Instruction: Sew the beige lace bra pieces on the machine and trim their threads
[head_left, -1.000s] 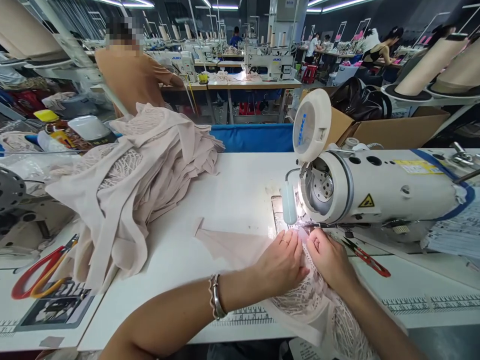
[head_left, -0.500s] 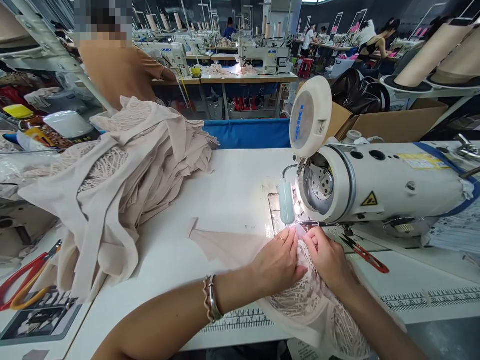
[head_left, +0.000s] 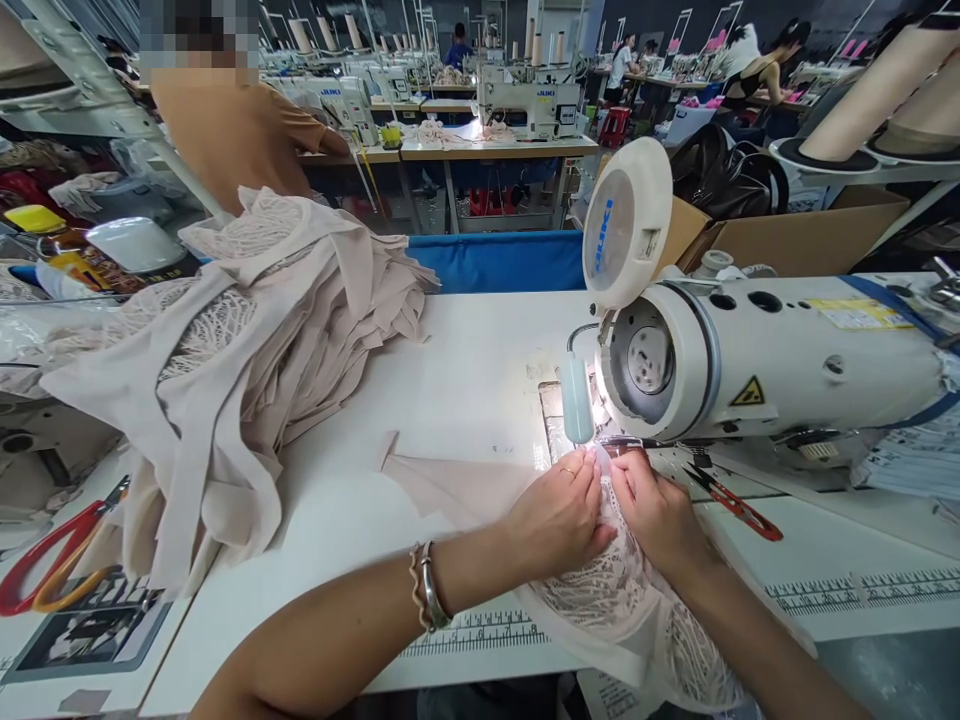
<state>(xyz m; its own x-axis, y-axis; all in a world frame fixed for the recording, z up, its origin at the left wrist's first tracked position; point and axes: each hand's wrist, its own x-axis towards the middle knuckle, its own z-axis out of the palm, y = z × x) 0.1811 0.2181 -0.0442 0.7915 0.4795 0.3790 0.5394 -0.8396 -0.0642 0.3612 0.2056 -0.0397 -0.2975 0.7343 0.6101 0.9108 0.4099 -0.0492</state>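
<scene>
Both my hands pinch a beige lace garment piece (head_left: 600, 590) close to the needle area of a white sewing machine (head_left: 780, 355). My left hand (head_left: 562, 515) presses its fingers together on the cloth's left side. On the right side my right hand (head_left: 656, 510) grips the same piece, thumb and fingers closed. Plain fabric trails left across the white table (head_left: 465, 390), and the lace part hangs over the front edge toward me. The needle itself is hidden behind the lamp (head_left: 575, 400) and the fingertips. Red thread snips (head_left: 739, 505) lie right of my right hand.
A heap of beige garment pieces (head_left: 300, 290) covers the table's left. Red and orange scissors (head_left: 60, 560) lie at the left edge. Thread cones (head_left: 874, 90) and a cardboard box (head_left: 810, 230) stand behind the machine. A person in a brown shirt (head_left: 225, 130) sits ahead.
The view shifts slightly, with the machine appearing a little further right. My hands keep their pinch on the lace piece at nearly the same place by the needle area.
</scene>
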